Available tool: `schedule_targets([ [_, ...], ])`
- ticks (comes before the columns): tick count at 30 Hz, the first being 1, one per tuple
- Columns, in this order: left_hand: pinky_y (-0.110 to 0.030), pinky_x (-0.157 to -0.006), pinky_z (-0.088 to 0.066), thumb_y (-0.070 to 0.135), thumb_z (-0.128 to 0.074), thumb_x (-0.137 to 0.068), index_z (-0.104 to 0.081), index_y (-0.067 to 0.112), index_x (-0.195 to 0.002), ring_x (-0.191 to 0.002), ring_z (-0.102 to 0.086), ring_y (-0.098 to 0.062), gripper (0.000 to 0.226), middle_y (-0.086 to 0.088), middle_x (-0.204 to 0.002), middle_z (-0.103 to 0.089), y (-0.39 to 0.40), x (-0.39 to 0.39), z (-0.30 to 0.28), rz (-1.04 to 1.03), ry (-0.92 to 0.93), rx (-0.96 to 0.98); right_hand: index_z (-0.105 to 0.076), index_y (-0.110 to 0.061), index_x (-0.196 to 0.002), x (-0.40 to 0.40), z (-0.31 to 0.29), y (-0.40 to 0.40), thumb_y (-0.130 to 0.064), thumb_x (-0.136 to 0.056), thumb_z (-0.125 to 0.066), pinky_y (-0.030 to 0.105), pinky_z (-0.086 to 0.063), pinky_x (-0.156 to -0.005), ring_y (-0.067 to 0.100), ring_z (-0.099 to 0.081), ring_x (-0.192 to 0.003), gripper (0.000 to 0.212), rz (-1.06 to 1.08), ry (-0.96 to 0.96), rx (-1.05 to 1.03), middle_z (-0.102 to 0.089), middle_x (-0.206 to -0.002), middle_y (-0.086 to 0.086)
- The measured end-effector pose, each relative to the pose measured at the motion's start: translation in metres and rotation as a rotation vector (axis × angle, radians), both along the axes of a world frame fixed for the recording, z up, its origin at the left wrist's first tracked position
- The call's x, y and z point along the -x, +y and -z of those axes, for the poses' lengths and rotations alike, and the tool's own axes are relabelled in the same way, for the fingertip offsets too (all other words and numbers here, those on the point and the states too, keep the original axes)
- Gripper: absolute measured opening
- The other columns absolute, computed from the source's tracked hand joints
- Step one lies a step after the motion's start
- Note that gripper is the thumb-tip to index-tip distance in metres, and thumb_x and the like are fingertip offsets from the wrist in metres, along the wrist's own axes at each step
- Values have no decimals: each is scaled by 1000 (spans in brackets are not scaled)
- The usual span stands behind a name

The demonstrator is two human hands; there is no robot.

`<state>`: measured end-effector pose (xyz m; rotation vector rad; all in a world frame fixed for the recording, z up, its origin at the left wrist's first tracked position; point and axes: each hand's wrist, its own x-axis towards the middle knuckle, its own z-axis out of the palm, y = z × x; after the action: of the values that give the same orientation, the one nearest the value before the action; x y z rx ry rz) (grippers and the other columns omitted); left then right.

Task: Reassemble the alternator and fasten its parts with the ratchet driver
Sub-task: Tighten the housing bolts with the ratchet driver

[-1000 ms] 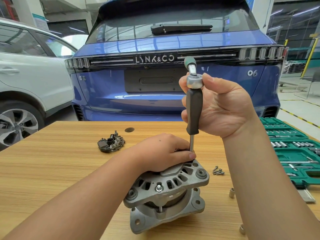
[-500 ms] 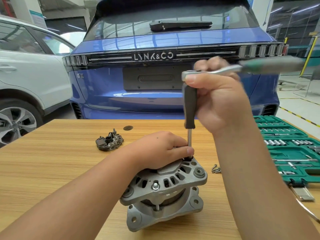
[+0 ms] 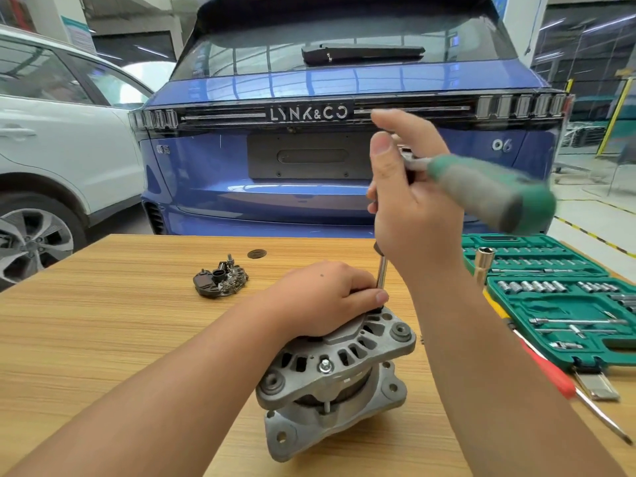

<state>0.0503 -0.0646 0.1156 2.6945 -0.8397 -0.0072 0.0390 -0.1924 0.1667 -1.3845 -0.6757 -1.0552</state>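
1. One worktop [image 3: 103,321] carries everything; one green socket case [image 3: 557,304] lies open at its right edge.
2. One alternator [image 3: 337,373] stands near the front edge, directly below both hands, with one hex bolt [image 3: 325,365] showing on its near flange.
3. One ratchet driver [image 3: 481,191] stands with its shaft [image 3: 382,271] upright, its tip at the alternator's top rim; the green handle sticks out to the right, blurred.
4. The right hand [image 3: 409,208] has its grip curled around the ratchet head, above the alternator.
5. The left hand [image 3: 327,297], the nearer one, presses down on the housing, fingers curled by the shaft's tip.
6. One loose rectifier part [image 3: 220,280] lies apart, back left.
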Motion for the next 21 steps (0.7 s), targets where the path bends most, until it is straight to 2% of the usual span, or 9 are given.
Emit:
schedule_targets([
  [3, -43, -79, -54, 56, -41, -104, -67, 25, -101, -84, -60, -17, 40, 6, -91, -69, -2, 2, 0, -12, -19, -34, -55, -23, -116, -1, 5, 6, -19, -104, -52, 29, -47, -73, 14, -57, -80, 13, 135, -104, 65, -57, -94, -4],
  [6, -45, -82, -54, 55, -39, -105, -66, 23, -104, -86, -60, -19, 41, 2, -97, -69, -4, 2, 0, -37, -34, -27, -49, -25, -124, 1, 6, 10, -36, -104, -49, 44, -55, -77, 26, -65, -89, 23, 129, 54, 84, -62, -103, 1],
  [9, -46, -87, -53, 58, -38, -104, -65, 32, -105, -89, -61, -17, 37, 7, -97, -69, -7, 3, -1, -78, -14, 0, -48, -24, -120, 1, 5, 9, -57, -96, -44, 43, -54, -73, 27, -63, -79, 41, 72, 227, 8, -65, -94, 11],
  [11, -45, -88, -51, 59, -42, -102, -64, 39, -94, -87, -61, -16, 31, 12, -89, -67, -7, 3, -1, -102, 22, 26, -50, -20, -111, 1, 2, 8, -53, -98, -45, 41, -50, -64, 25, -56, -67, 36, 44, 233, -41, -60, -82, 12],
  [13, -40, -81, -47, 60, -48, -96, -57, 41, -79, -77, -57, -11, 27, 18, -72, -61, -7, 3, -3, -138, 86, 70, -49, -21, -104, -2, 0, 6, -44, -101, -45, 36, -47, -61, 21, -53, -66, 24, 21, 241, -63, -57, -79, 7],
  [15, -37, -76, -44, 52, -52, -96, -61, 40, -84, -74, -55, -5, 19, 24, -67, -59, -6, 6, -7, -157, 166, 127, -48, -24, -100, -3, -2, 5, -39, -104, -44, 32, -45, -55, 16, -52, -62, 16, 2, 254, -73, -56, -78, 3],
  [16, -39, -80, -46, 46, -51, -96, -65, 36, -91, -78, -55, -5, 18, 25, -75, -60, -6, 8, -11, -155, 197, 158, -47, -24, -99, -3, -3, 6, -37, -105, -43, 29, -44, -51, 14, -51, -59, 15, -8, 255, -79, -55, -77, 2],
  [18, -46, -96, -46, 42, -44, -92, -70, 17, -105, -95, -59, -15, 38, 8, -102, -67, -5, 14, -17, -168, 235, 230, -46, -23, -97, -3, -4, 7, -34, -107, -42, 25, -43, -48, 11, -48, -54, 15, -24, 257, -87, -55, -75, 1],
  [21, -45, -104, -45, 40, -33, -92, -71, 18, -112, -113, -58, -23, 49, -4, -126, -65, -2, 18, -19, -186, 199, 223, -45, -21, -98, -3, -6, 8, -33, -107, -41, 23, -42, -46, 11, -48, -53, 16, -30, 254, -85, -55, -74, 0],
])
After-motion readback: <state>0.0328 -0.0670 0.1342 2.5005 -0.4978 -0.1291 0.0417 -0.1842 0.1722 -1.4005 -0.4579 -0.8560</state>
